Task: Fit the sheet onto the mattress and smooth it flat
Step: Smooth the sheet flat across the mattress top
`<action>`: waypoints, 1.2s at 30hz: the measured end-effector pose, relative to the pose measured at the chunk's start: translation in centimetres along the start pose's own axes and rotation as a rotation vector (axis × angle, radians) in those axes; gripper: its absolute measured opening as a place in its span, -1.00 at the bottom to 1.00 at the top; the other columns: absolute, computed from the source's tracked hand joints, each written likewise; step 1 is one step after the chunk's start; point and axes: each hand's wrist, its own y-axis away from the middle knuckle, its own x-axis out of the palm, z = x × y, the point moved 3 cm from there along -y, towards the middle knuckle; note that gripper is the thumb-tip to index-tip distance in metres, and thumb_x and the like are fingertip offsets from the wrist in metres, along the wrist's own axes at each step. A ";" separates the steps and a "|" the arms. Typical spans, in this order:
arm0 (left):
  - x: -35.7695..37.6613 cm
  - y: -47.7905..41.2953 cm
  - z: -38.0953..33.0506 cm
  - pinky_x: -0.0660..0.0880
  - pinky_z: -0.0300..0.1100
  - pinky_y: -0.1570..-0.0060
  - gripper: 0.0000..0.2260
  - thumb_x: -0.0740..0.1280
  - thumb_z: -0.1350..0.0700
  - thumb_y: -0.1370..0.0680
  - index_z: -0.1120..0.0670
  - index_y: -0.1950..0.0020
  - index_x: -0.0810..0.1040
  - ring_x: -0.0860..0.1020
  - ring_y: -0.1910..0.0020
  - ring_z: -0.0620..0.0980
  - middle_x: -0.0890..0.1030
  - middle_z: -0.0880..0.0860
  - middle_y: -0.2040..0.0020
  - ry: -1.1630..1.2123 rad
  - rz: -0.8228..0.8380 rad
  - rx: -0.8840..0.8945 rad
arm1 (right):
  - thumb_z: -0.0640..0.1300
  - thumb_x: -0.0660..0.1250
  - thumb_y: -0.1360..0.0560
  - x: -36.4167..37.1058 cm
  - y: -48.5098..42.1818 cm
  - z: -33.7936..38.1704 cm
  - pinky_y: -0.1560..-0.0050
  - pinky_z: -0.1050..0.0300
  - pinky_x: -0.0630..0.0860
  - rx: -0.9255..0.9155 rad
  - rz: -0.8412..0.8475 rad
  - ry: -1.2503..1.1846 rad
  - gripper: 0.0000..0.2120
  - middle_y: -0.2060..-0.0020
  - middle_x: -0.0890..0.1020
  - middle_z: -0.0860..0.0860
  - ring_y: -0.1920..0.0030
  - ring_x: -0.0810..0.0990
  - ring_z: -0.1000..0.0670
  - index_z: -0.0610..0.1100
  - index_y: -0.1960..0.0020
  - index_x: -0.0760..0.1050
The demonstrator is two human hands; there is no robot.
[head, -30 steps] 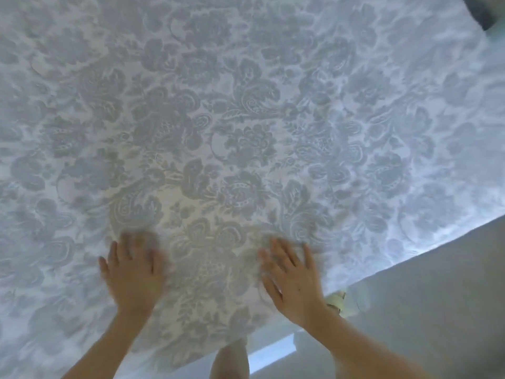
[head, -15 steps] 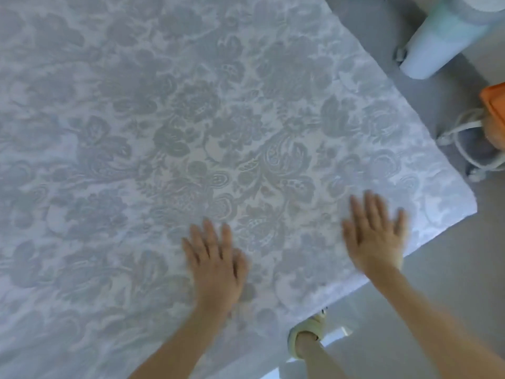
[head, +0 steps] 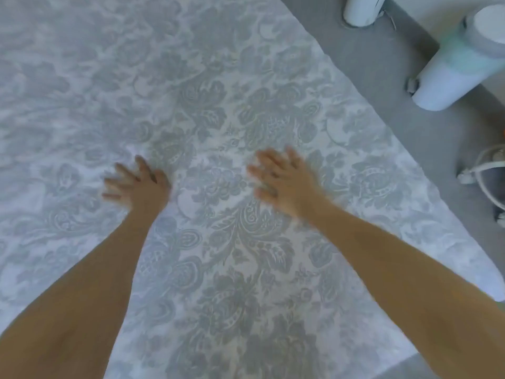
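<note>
Near: two bare forearms reach in from bottom edge over sheet. Pale floral sheet spread across bed top, mattress beneath hidden. Sheet's right edge runs diagonally from top centre down to rounded corner at lower right; rest runs off frame left, so long axis cannot be told.

Mid: left hand and right hand palm-down on sheet, fingers straight and splayed, gripping nothing, both blurred, well apart.

Far: grey floor beside edge, white cylinder, white cable.

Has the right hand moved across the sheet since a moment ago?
Yes. The right hand has slid inward over the sheet, away from the mattress corner.
</note>
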 end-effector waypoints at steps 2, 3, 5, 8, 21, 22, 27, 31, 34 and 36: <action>1.5 0.7 -7.0 -0.16 0.37 -0.39 -0.50 -0.17 -0.09 -0.64 -0.06 -0.54 -0.25 -0.21 -0.47 0.39 -0.23 0.11 -0.56 -0.068 -0.029 0.207 | 0.26 -0.33 -0.54 0.5 1.2 -9.9 -0.47 -0.17 -0.30 0.394 0.041 -0.031 -0.45 -0.55 -0.17 0.04 -0.53 -0.23 0.01 0.20 -0.51 -0.24; 2.4 2.8 -11.0 -0.17 0.35 -0.40 -0.51 -0.18 -0.10 -0.63 -0.08 -0.53 -0.25 -0.21 -0.48 0.38 -0.23 0.08 -0.56 -0.123 -0.039 0.414 | 0.25 -0.28 -0.56 0.6 2.3 -12.7 -0.47 -0.20 -0.29 0.571 0.069 -0.112 -0.46 -0.55 -0.15 0.03 -0.53 -0.20 -0.01 0.20 -0.52 -0.20; 4.4 9.7 -17.6 -0.20 0.28 -0.43 -0.53 -0.15 -0.09 -0.64 -0.11 -0.54 -0.17 -0.20 -0.50 0.31 -0.16 0.03 -0.57 -0.083 0.035 0.872 | 0.19 -0.18 -0.59 -0.2 4.6 -14.5 -0.46 -0.26 -0.20 0.940 0.034 -0.348 -0.48 -0.55 -0.05 -0.02 -0.54 -0.09 -0.07 0.17 -0.54 -0.09; 4.0 17.1 -20.1 0.01 0.04 -0.47 -0.61 0.05 0.03 -0.66 -0.06 -0.50 0.22 0.12 -0.52 0.08 0.24 0.01 -0.51 0.422 0.452 1.107 | 0.05 -0.06 -0.61 -2.6 6.9 -10.7 -0.45 -0.29 -0.03 1.080 -0.193 -0.375 -0.48 -0.51 0.14 -0.18 -0.49 0.10 -0.22 -0.04 -0.54 0.07; 10.4 31.5 -16.0 -0.04 0.30 -0.40 -0.48 -0.14 -0.09 -0.61 0.09 -0.54 0.05 0.06 -0.48 0.35 0.13 0.20 -0.53 0.026 0.123 0.439 | 0.27 -0.15 -0.56 4.9 28.1 -21.6 -0.44 -0.23 0.10 0.869 0.478 -0.324 -0.40 -0.50 0.21 -0.04 -0.46 0.25 -0.14 0.05 -0.53 0.08; 10.8 34.5 -17.8 -0.01 0.30 -0.40 -0.49 -0.15 -0.09 -0.62 0.07 -0.54 0.05 0.11 -0.47 0.36 0.18 0.19 -0.51 0.023 0.181 0.471 | 0.26 -0.17 -0.57 4.9 30.6 -23.9 -0.44 -0.20 0.11 0.863 0.555 -0.307 -0.41 -0.50 0.21 -0.02 -0.46 0.25 -0.11 0.06 -0.53 0.06; 8.2 38.0 -24.0 0.40 0.29 -0.19 -0.50 0.02 -0.10 -0.54 0.06 -0.40 0.37 0.43 -0.28 0.39 0.44 0.23 -0.36 -0.034 0.289 0.397 | 0.10 -0.06 -0.61 -1.4 30.8 -31.6 -0.38 -0.23 0.24 0.577 0.309 -0.366 -0.51 -0.37 0.45 -0.10 -0.31 0.48 -0.07 -0.05 -0.43 0.33; 1.3 36.4 -26.6 0.39 0.04 -0.28 -0.61 0.12 0.01 -0.60 0.08 -0.40 0.40 0.42 -0.33 0.17 0.43 0.14 -0.39 0.076 0.165 0.160 | 0.10 -0.04 -0.51 -9.2 26.6 -35.8 -0.19 -0.10 0.42 0.380 0.109 -0.413 -0.46 -0.15 0.62 -0.12 -0.10 0.61 -0.16 -0.12 -0.29 0.49; -4.0 35.0 -29.0 0.43 0.02 -0.17 -0.63 0.15 0.08 -0.61 0.12 -0.40 0.39 0.45 -0.26 0.18 0.49 0.18 -0.31 0.199 0.066 0.000 | 0.06 0.05 -0.61 -14.5 23.4 -37.7 -0.08 0.03 0.47 0.236 0.049 -0.462 -0.63 -0.15 0.62 -0.06 -0.15 0.57 -0.14 -0.07 -0.23 0.51; -7.6 33.9 -30.8 0.45 0.03 -0.15 -0.65 0.16 0.09 -0.60 0.13 -0.37 0.41 0.48 -0.23 0.18 0.51 0.18 -0.29 0.265 -0.019 -0.016 | 0.04 0.07 -0.61 -17.6 21.2 -38.6 0.16 0.08 0.42 0.168 -0.020 -0.464 -0.70 0.05 0.65 -0.09 0.01 0.60 -0.18 -0.09 0.07 0.50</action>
